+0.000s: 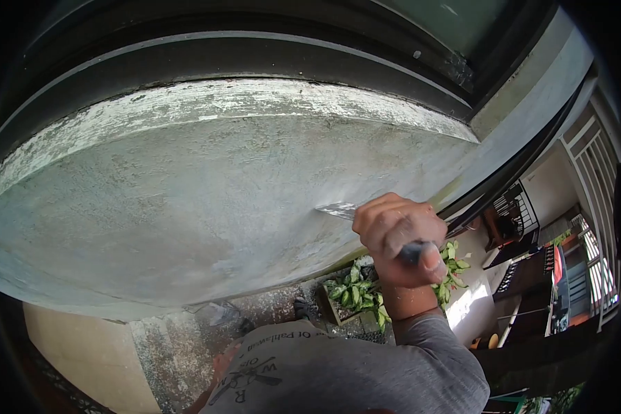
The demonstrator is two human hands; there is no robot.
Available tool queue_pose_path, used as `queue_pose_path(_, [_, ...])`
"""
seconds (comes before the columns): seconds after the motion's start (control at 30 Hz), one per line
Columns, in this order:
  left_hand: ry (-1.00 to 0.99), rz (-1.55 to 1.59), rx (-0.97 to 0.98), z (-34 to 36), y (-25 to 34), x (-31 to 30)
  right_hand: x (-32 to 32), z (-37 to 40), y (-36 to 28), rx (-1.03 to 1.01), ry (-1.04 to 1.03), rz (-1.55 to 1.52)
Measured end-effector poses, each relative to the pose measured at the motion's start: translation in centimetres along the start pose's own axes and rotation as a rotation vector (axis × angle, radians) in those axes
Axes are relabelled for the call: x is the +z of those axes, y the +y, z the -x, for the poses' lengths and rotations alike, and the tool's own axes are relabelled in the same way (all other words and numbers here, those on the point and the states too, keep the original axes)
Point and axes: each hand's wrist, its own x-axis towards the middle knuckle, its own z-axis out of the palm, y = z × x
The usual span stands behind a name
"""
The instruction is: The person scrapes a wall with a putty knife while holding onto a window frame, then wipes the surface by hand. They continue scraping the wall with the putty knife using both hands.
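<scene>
My right hand (401, 234) is wrapped round the dark handle of a putty knife (337, 209), thumb toward me. Its thin metal blade points left and meets the grey-blue plastered wall (207, 200). Low beside my shirt, a blurred bit of skin that looks like my left hand (222, 363) shows; its fingers cannot be made out. Above the blade runs a sill edge (255, 96) with worn, flaking white paint.
A dark window frame (255, 52) borders the wall above. Leafy potted plants (352, 293) stand by the wall's foot, near my sandalled feet on the speckled floor (172, 359). To the right are a white railing (593, 148) and furniture.
</scene>
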Motion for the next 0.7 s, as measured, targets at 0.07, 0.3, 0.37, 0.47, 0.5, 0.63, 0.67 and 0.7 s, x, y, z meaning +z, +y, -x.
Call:
queue_pose_path(0.07, [-0.004,0.008,-0.008,0.0,0.0,-0.3,-0.3,-0.2,-2.6,-0.162,0.032,-0.05])
queue_pose_path(0.3, [-0.025,0.022,0.002,-0.6,0.2,-0.8,0.1,-1.6,-2.2,-0.284,0.056,0.004])
queue_pose_path(0.37, [-0.029,0.026,-0.006,-0.2,0.0,-1.2,-0.3,-2.0,-2.9,-0.283,0.064,-0.037])
queue_pose_path(0.47, [-0.037,0.033,-0.017,-0.5,0.0,-1.3,-0.9,-3.3,-6.1,-0.425,0.059,-0.149])
queue_pose_path(0.5, [-0.034,0.037,-0.019,-0.7,-0.1,-1.3,-1.0,-3.2,-5.7,-0.422,0.061,-0.148])
queue_pose_path(0.63, [-0.042,0.053,-0.022,-0.6,-0.7,-1.5,-0.7,-2.0,-1.0,-0.162,0.043,-0.057])
queue_pose_path(0.67, [-0.045,0.056,-0.014,-1.0,-0.8,-1.4,-0.6,-2.1,-1.2,-0.134,0.047,-0.061])
queue_pose_path(0.7, [-0.048,0.06,-0.018,-0.8,-0.7,-1.4,-0.7,-2.1,-1.4,-0.107,0.05,-0.066])
